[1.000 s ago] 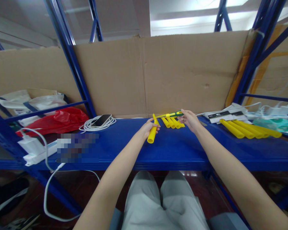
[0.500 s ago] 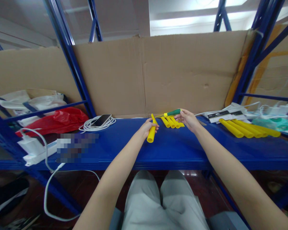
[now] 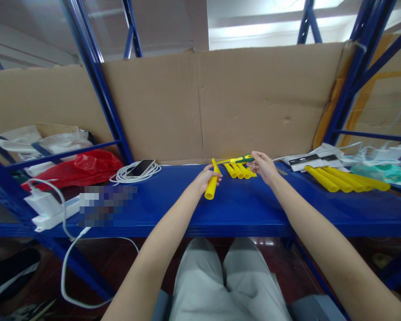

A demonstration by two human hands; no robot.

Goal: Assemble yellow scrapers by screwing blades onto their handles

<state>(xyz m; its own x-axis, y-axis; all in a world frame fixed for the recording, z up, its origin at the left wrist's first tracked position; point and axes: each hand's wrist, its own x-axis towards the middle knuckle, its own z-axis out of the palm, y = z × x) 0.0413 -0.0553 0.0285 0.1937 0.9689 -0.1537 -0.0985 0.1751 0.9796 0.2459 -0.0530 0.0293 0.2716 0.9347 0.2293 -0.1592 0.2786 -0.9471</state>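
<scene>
My left hand is wrapped round a yellow tube, tilted with its open round end toward me. The tube's far end narrows and stands up above my fingers. My right hand pinches the end of a screwdriver with a green and yellow handle. The screwdriver lies almost level, its shaft pointing left to the upper part of the tube. Whether the tip touches or enters the tube is too small to tell. Behind, between my hands, several more yellow tubes lie side by side on the blue shelf.
At right lies another row of yellow tubes beside white boxes and a green plastic bag. A phone rests on a coiled white cable at left. Cardboard walls off the back.
The screwdriver has turned about its length, so its handle now shows green and yellow stripes where it was mostly green. Both hands stay almost in place.
</scene>
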